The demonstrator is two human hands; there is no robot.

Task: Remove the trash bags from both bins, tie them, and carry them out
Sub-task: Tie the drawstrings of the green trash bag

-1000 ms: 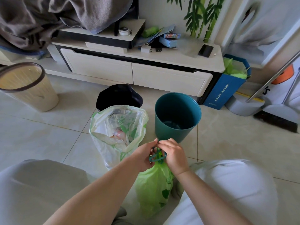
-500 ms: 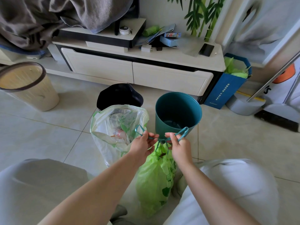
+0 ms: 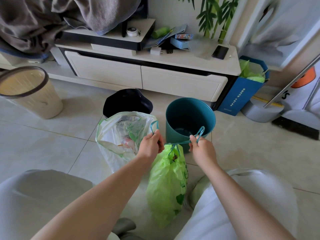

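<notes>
left hand (image 3: 150,144), right hand (image 3: 201,148) moved apart | drawstring (image 3: 183,142) taut | green bag (image 3: 166,187) cinched

The gap between the left hand (image 3: 150,144) and the right hand (image 3: 201,148) is crossed by a taut drawstring (image 3: 181,142), and the green bag (image 3: 166,184) fills the space just below it. Directly ahead of the right hand stands the teal bin (image 3: 190,115), mouth upward. Bare floor tiles (image 3: 251,149) lie open on that hand's outer side. The white bag (image 3: 119,135) crowds the left hand's outer side, with the black bin (image 3: 127,101) beyond it. Behind the hands, the left leg (image 3: 43,196) and right leg (image 3: 251,196) flank the forearms.
</notes>
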